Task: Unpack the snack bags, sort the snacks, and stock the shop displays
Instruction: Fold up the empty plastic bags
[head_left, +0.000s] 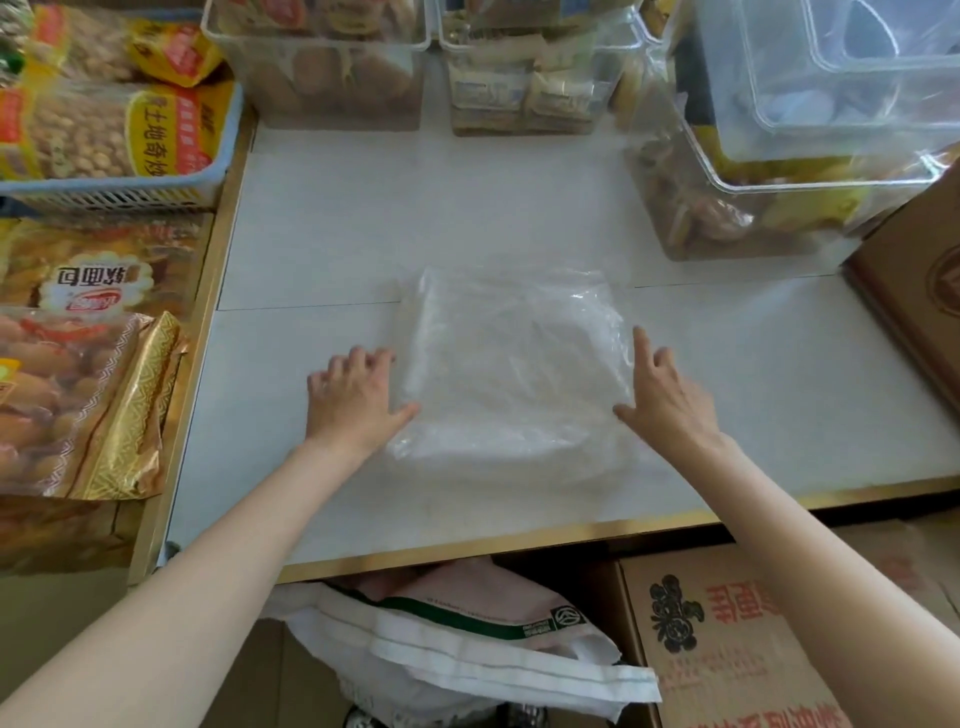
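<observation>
A clear plastic bag (511, 364) is lying flattened on the white countertop (322, 234), near its front edge. The left hand (353, 400) is pressing on the bag's left edge, fingers loosely bent, gripping nothing. The right hand (667, 395) is resting at the bag's right edge, forefinger extended, grasping nothing. Clear snack bins (524, 78) are standing along the back, and a cardboard box (727, 639) is sitting below the counter.

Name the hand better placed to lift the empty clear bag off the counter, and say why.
Left, probably. The left hand already has its thumb on the clear plastic bag at its near-left edge, fingers curled beside it. The right hand lies open along the right edge, index finger extended.
</observation>
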